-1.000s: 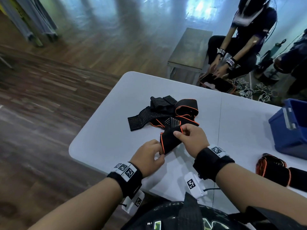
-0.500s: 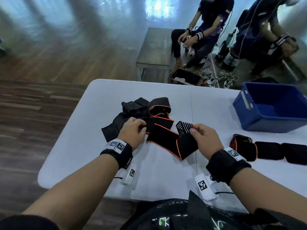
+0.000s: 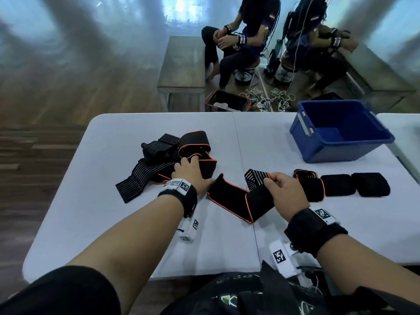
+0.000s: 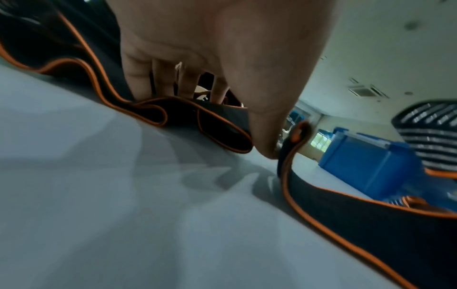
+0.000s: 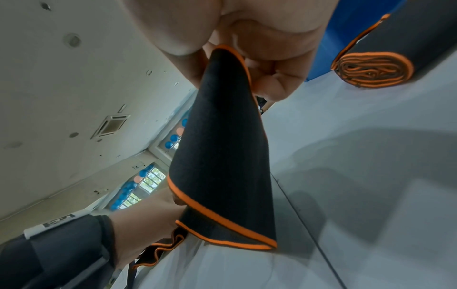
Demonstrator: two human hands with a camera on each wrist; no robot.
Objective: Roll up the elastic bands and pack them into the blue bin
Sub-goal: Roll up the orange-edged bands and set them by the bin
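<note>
A black elastic band with orange trim (image 3: 229, 196) lies stretched in a zigzag across the white table (image 3: 109, 212). My right hand (image 3: 269, 179) pinches its striped end (image 3: 255, 178) a little above the table; the right wrist view shows the band (image 5: 222, 156) hanging from that pinch. My left hand (image 3: 200, 170) grips the band's other, folded part (image 3: 204, 153) at the pile, thumb tip down beside the fold (image 4: 222, 127). The blue bin (image 3: 341, 133) stands open at the far right, and no bands show inside it. Three rolled bands (image 3: 309, 185) (image 3: 338, 185) (image 3: 370, 184) lie in a row in front of it.
Loose black striped bands (image 3: 145, 176) are heaped left of my left hand. A second white table (image 3: 404, 133) adjoins on the right. Beyond the table are a bench (image 3: 181, 64), a basket (image 3: 227, 103), cables on the floor and two seated people (image 3: 238, 42).
My hands were together on the band near the front edge. The left has since gone forward to the pile, and the right has drawn the striped end out to the right.
</note>
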